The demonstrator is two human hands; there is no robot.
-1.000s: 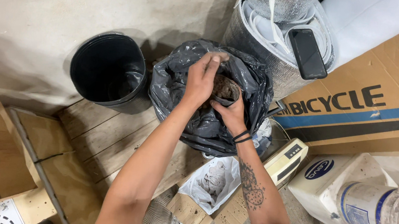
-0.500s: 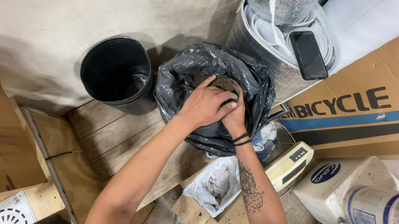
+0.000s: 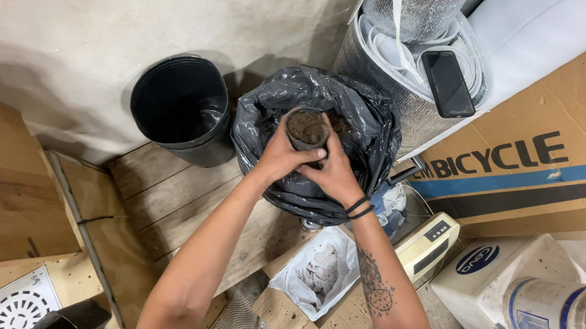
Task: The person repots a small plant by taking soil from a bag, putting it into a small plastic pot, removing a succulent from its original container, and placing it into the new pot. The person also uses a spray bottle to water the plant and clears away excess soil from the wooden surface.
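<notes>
- Nearest, a white bag [image 3: 320, 268] lies on cardboard between the forearms, beside a white scale [image 3: 428, 245].
- Both hands wrap one small soil-filled pot [image 3: 306, 128]: left hand [image 3: 280, 157] and right hand [image 3: 334, 174] closed on its sides.
- It sits over the open black rubbish bag [image 3: 312, 137].
- Left of that stands an empty black pot [image 3: 180, 107].
- Farthest, a dark phone [image 3: 448, 83] rests on a foil roll [image 3: 403, 35].

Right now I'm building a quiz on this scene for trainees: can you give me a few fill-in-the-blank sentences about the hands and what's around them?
1. Both hands, left hand and right hand, hold a small pot filled with ____.
2. The pot is held over a ____ plastic bag.
3. Left of the bag stands an empty black ____.
4. A dark ____ lies on the silver roll.

Missing words: soil; black; bucket; phone
</notes>
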